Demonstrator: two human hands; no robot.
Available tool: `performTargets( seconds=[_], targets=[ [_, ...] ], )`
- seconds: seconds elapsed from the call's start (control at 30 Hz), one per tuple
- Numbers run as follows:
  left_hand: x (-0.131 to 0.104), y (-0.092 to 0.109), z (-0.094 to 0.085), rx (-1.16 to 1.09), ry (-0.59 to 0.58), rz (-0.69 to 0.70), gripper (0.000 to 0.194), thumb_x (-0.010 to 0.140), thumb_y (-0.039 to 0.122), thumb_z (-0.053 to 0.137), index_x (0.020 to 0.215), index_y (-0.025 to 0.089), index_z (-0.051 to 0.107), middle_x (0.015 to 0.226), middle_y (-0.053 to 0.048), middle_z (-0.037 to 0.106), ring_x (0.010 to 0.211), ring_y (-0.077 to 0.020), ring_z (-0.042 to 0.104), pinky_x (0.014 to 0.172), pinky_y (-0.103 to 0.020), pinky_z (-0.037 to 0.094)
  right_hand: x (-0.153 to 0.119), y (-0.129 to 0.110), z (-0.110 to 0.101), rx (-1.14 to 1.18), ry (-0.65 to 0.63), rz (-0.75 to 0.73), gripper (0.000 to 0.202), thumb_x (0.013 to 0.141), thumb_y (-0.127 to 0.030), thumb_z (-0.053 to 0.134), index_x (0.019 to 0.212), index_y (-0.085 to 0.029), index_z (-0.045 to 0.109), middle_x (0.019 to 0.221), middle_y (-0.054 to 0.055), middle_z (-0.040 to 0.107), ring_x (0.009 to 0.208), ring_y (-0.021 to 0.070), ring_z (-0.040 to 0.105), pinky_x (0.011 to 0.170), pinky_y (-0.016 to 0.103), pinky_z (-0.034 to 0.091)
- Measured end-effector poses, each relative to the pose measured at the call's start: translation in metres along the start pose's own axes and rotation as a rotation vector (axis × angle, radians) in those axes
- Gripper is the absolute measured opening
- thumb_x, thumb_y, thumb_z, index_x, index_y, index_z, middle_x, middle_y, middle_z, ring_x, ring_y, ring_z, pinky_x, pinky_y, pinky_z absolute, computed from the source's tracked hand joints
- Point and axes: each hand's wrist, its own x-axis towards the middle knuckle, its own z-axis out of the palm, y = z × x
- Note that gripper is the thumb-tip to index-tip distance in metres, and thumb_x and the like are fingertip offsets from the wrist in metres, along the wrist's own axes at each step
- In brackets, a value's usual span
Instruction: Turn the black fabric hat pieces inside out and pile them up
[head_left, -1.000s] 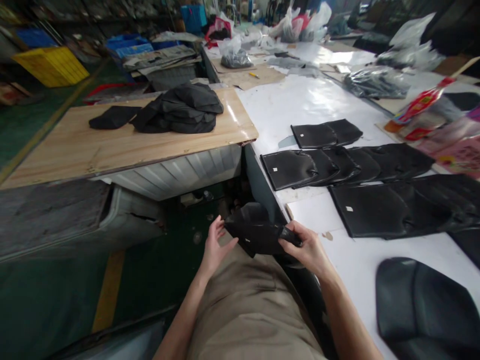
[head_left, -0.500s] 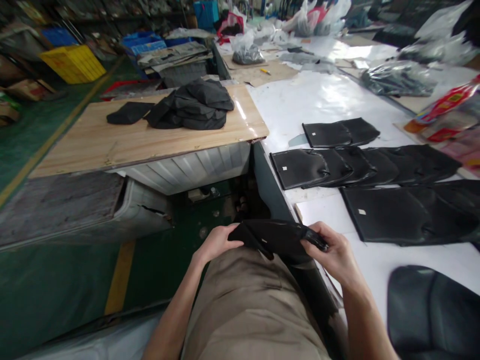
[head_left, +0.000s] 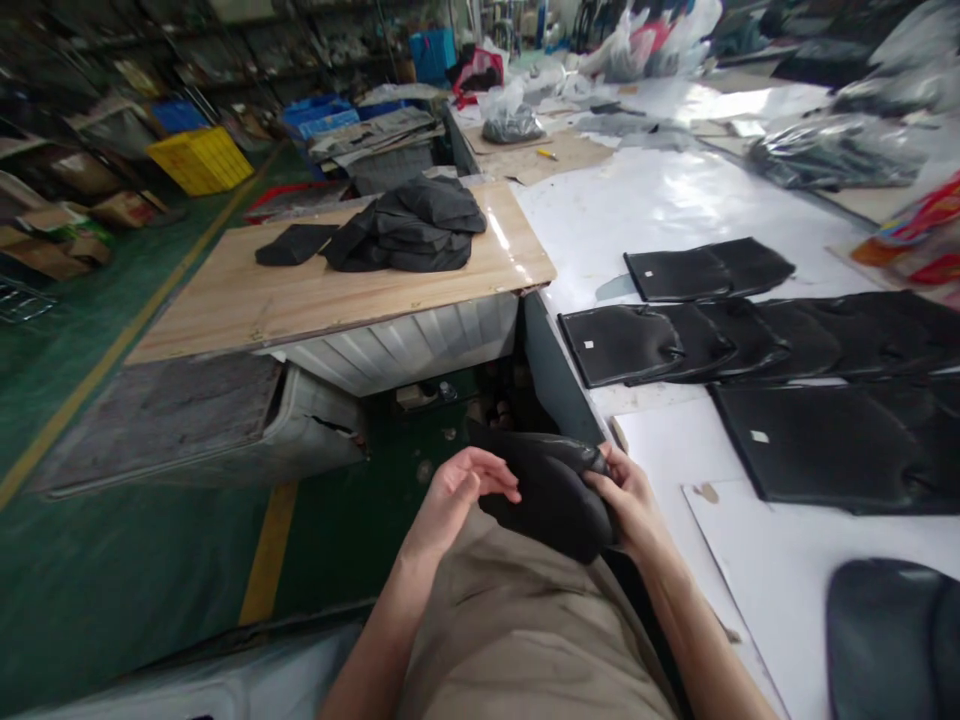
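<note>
Above my lap, my right hand (head_left: 626, 497) grips one end of a black leather-like pouch (head_left: 551, 500), thumb on top and fingers round the edge. The pouch is folded over, with a dull dark face towards me and a shinier strip along its top. Beside its left end is my left hand (head_left: 466, 497), fingers stretched out and their tips at the pouch surface; it does not grip. On the white table to the right lie overlapping rows of flat black pieces (head_left: 622, 345), some with a small white label.
A wooden board (head_left: 300, 300) on my left bears a heap of black fabric (head_left: 412, 225). Below it stands a grey-white bin (head_left: 322, 425). A dark padded seat (head_left: 892, 640) is at the lower right. Plastic bags (head_left: 514, 115) and a yellow crate (head_left: 201, 160) are farther back.
My left hand has let go of the pouch's left end and its fingers have straightened. The pouch has turned, showing more of its dark face. The view has shifted slightly left.
</note>
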Motion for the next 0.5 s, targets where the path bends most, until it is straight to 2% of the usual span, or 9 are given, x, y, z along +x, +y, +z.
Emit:
performTargets(
  seconds=[0.1,0.17,0.2,0.23,0.33,0.4,0.5],
  targets=[
    [0.008,0.002,-0.016,0.160,0.408,0.260,0.025,0.082,0.039,0.067,0.091,0.016,0.062,0.085,-0.004,0.066,0.076,-0.0145,0.065,0.084,-0.033,0.051,0.004,0.011,0.004,0.240,-0.003,0.129,0.029,0.071,-0.030,0.077,0.074,-0.020,0.050,0.064,-0.006,0.049,0.052,0.0071,0.038,0.048,0.018,0.031],
    [0.012,-0.001,-0.027,0.269,0.594,0.284,0.031,0.076,0.032,0.074,0.102,0.019,0.062,0.100,-0.004,0.065,0.092,-0.0149,0.064,0.090,-0.030,0.049,0.006,0.018,0.007,0.342,-0.031,0.184,0.030,0.069,-0.032,0.079,0.073,-0.020,0.052,0.064,-0.005,0.051,0.051,0.0074,0.040,0.049,0.019,0.034],
    [0.012,-0.004,-0.031,0.281,0.609,0.230,0.039,0.074,0.033,0.076,0.108,0.020,0.062,0.106,-0.005,0.065,0.098,-0.0158,0.063,0.091,-0.029,0.048,0.007,0.021,0.008,0.376,-0.045,0.203,0.030,0.068,-0.032,0.079,0.072,-0.020,0.052,0.063,-0.005,0.051,0.051,0.0078,0.041,0.050,0.020,0.036],
    [0.012,-0.008,-0.033,0.258,0.571,0.140,0.043,0.074,0.035,0.076,0.111,0.020,0.061,0.109,-0.006,0.065,0.100,-0.0169,0.063,0.091,-0.029,0.048,0.007,0.024,0.009,0.397,-0.054,0.214,0.030,0.068,-0.033,0.080,0.072,-0.020,0.053,0.063,-0.005,0.052,0.051,0.0082,0.042,0.050,0.020,0.038],
    [0.009,-0.020,-0.030,0.130,0.394,-0.136,0.038,0.078,0.041,0.070,0.105,0.015,0.064,0.099,-0.008,0.070,0.089,-0.0192,0.066,0.082,-0.031,0.051,0.007,0.033,0.011,0.382,-0.070,0.214,0.029,0.070,-0.034,0.079,0.078,-0.022,0.055,0.068,-0.004,0.057,0.053,0.0095,0.047,0.052,0.021,0.041],
    [0.005,-0.026,-0.025,0.133,0.410,-0.147,0.035,0.080,0.043,0.068,0.100,0.014,0.066,0.094,-0.007,0.071,0.084,-0.0195,0.067,0.078,-0.030,0.052,0.006,0.035,0.011,0.303,-0.062,0.164,0.035,0.070,-0.035,0.079,0.096,-0.025,0.057,0.079,-0.002,0.063,0.062,0.0122,0.056,0.057,0.023,0.045],
    [0.002,-0.028,-0.021,0.344,0.528,-0.028,0.031,0.080,0.042,0.067,0.094,0.015,0.067,0.090,-0.004,0.071,0.084,-0.0183,0.065,0.076,-0.026,0.050,0.005,0.034,0.010,0.098,-0.012,0.020,0.058,0.070,-0.035,0.080,0.121,-0.031,0.052,0.105,0.002,0.066,0.091,0.0198,0.064,0.079,0.031,0.051]
  ],
)
